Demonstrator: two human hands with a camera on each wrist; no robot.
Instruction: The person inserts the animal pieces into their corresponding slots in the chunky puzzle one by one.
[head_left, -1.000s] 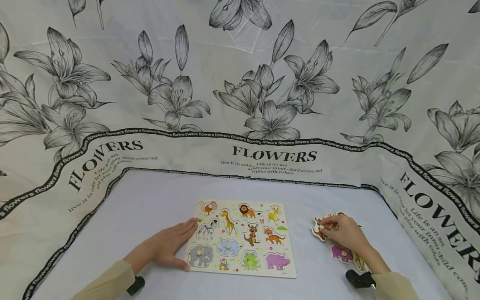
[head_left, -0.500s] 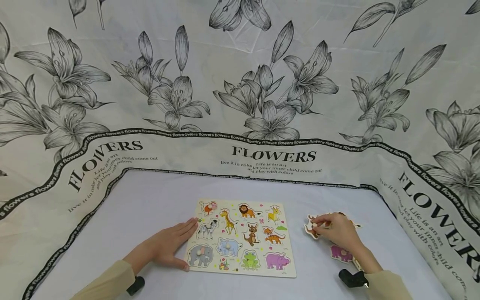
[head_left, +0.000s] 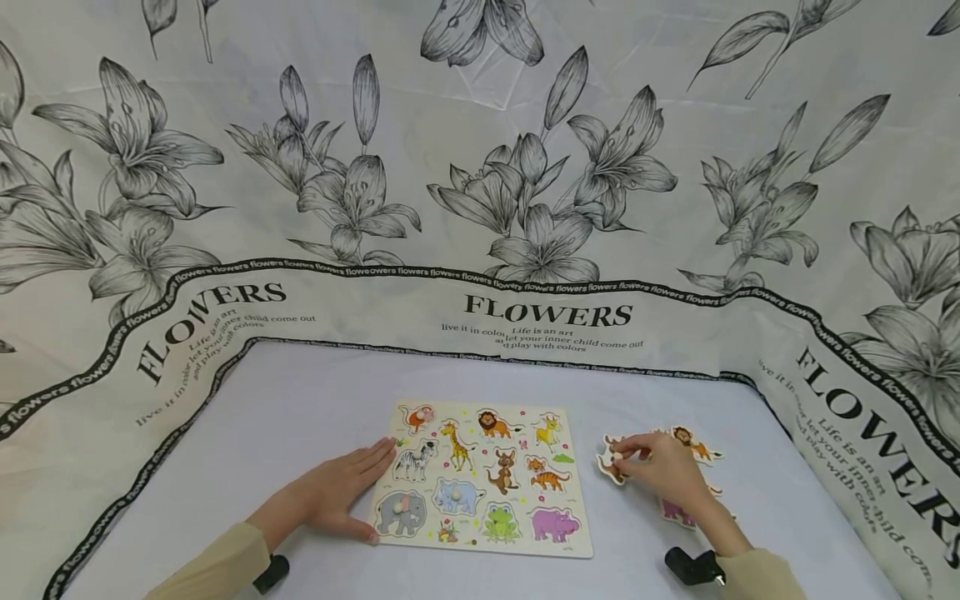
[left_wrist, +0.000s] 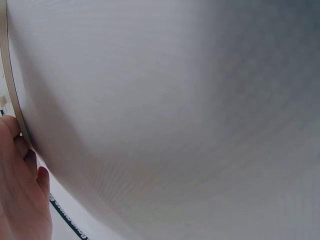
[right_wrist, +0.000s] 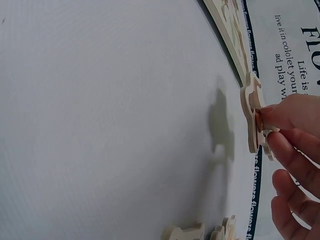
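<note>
My right hand [head_left: 663,468] pinches a brown kangaroo puzzle piece [head_left: 611,467] by its knob between thumb and fingers, just right of the board. In the right wrist view the kangaroo piece is tilted and held above the white cloth, its shadow falling beside it. The wooden animal puzzle board [head_left: 480,457] lies flat in the middle. Knobs show on its elephant [head_left: 401,512], blue rhino [head_left: 456,496] and monkey [head_left: 418,417]. Along the board's left edge rests my left hand [head_left: 341,487], fingers straight and touching it; the left wrist view catches the hand at its lower left.
Loose pieces lie on the right, partly hidden by the right hand and forearm, among them a lion piece [head_left: 697,443] and a purple hippo piece [head_left: 677,514]. A flower-printed cloth [head_left: 547,250] rises behind the table. Black wrist mounts [head_left: 693,567] hang under both sleeves.
My right hand has moved left with the kangaroo piece, away from the loose pieces and closer to the board, uncovering the lion piece. The left hand and board stay put.
</note>
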